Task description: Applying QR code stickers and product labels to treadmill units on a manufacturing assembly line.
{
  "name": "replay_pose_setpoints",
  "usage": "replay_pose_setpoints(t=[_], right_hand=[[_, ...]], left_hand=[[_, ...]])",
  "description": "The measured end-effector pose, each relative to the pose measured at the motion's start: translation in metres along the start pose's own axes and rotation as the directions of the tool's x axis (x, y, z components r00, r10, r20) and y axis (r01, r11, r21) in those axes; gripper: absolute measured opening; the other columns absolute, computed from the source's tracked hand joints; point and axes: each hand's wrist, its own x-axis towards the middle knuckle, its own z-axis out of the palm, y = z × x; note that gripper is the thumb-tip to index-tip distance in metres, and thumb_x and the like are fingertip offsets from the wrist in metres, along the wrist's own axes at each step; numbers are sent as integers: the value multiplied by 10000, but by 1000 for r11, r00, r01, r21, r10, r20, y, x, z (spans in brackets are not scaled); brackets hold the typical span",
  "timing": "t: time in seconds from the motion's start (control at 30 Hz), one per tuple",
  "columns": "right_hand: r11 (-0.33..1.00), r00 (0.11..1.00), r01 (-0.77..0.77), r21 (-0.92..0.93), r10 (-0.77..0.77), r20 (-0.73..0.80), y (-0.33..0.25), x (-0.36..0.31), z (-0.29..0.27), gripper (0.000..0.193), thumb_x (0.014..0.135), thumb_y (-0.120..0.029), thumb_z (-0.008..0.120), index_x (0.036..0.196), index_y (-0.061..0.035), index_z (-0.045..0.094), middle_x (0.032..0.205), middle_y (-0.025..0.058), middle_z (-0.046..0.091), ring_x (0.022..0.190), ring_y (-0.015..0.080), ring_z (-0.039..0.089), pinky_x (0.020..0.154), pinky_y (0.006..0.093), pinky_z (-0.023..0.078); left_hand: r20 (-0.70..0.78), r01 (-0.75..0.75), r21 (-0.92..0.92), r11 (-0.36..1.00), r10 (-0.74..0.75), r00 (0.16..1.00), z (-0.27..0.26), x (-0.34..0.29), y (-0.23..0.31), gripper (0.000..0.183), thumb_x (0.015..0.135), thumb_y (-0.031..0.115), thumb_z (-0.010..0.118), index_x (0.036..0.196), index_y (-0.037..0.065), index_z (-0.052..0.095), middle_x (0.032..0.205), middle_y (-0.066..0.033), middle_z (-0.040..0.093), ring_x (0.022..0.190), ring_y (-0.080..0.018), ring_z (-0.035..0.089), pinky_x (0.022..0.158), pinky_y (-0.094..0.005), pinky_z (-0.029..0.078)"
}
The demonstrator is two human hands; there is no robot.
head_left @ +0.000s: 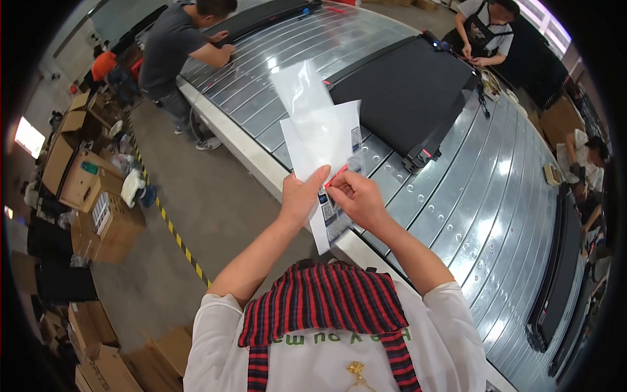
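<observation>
My left hand point(304, 195) is closed on a stack of white paper sheets point(320, 140), its thumb lying across the front. A glossy, clear-looking plastic sleeve point(302, 85) sticks out beyond the papers' far end. My right hand point(359, 199) pinches a small red strip point(336, 175) at the right side of the stack. Below the fingers hangs a see-through bag point(339, 223) with dark and white printed labels showing. Both hands are over the near edge of the metal roller table.
A flat black panel with corner fittings point(401, 91) lies on the ribbed metal table point(450, 222). Co-workers stand at the far left point(166, 62), far right point(486, 29) and right edge. Cardboard boxes point(108, 222) line the left floor beside yellow-black tape point(171, 225).
</observation>
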Motion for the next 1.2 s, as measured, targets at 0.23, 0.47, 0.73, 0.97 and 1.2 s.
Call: replay_pose_setpoints(t=[0.23,0.47,0.73,0.97,1.2], right_hand=[[998,982,-63,14,65,-177,10,30,-21,153,786,-125,570,830,22,567,720,122,623,605,169,597,557,274,467],[973,885,-121,-196,16,-465,14,44,-57,120,765,-99,535,743,19,541,672,185,565,573,281,577,516,322,435],[903,709,-385,192,422,-565,24,51,-75,160,810,-122,531,783,31,569,648,65,599,615,112,587,551,248,468],[882,658,-366,297,471,-587,42,67,-68,136,825,-92,542,829,39,577,707,61,605,641,98,576,598,230,480],[838,580,-303,453,540,-610,45,79,-63,152,836,-121,540,797,22,574,685,54,597,637,89,556,591,216,458]], left_hand=[[180,40,100,994,-57,982,26,59,-6,310,775,252,637,901,-27,592,789,-29,586,693,-88,520,595,-246,424],[536,-237,286,929,50,843,78,111,-3,298,790,266,598,824,-30,606,638,-31,577,595,-83,530,511,-260,425],[758,-356,186,916,97,645,109,150,-19,284,805,260,575,774,-21,608,615,-45,584,586,-75,514,511,-269,412],[814,-369,186,911,68,577,108,183,-37,318,821,287,566,767,-24,597,609,-67,580,570,-84,506,505,-270,408],[843,-191,102,976,18,538,110,208,-45,318,834,278,552,841,-38,592,659,-78,599,600,-102,521,552,-271,430]])
